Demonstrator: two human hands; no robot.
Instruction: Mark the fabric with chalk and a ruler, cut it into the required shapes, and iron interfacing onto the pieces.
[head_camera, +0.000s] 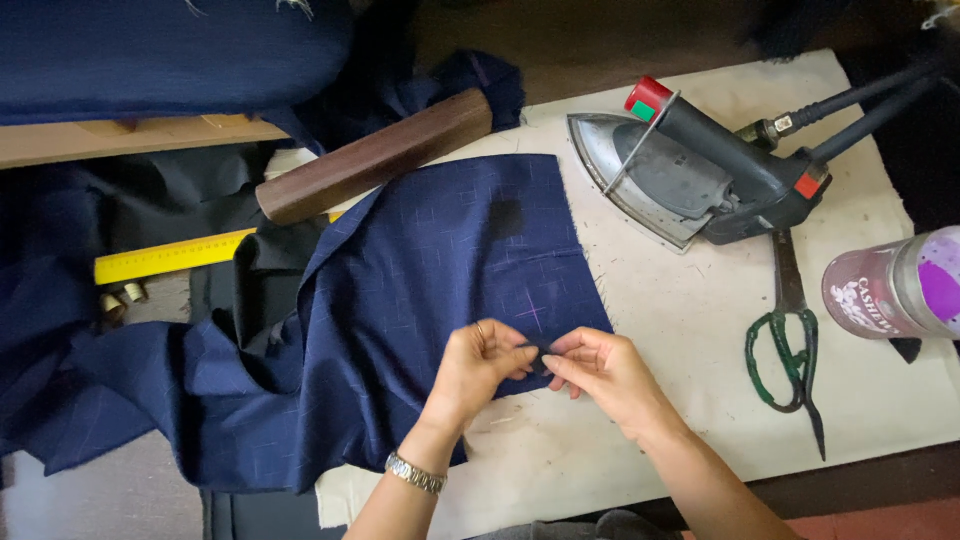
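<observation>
Matt navy cloth (440, 260), glossy metal iron (660, 175), smooth wooden block (375, 155)

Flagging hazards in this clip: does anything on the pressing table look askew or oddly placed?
The grey steam iron lies flat, soleplate down, on the cream table cover. The green-handled scissors lie loose beside it. The pink-and-purple canister lies tipped on its side at the table's edge.

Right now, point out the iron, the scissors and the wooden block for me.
iron (668, 170): head view, on its grey metal body.
scissors (790, 340): head view, where the green handles begin, below the pivot.
wooden block (375, 157): head view, middle of its long brown face.
</observation>
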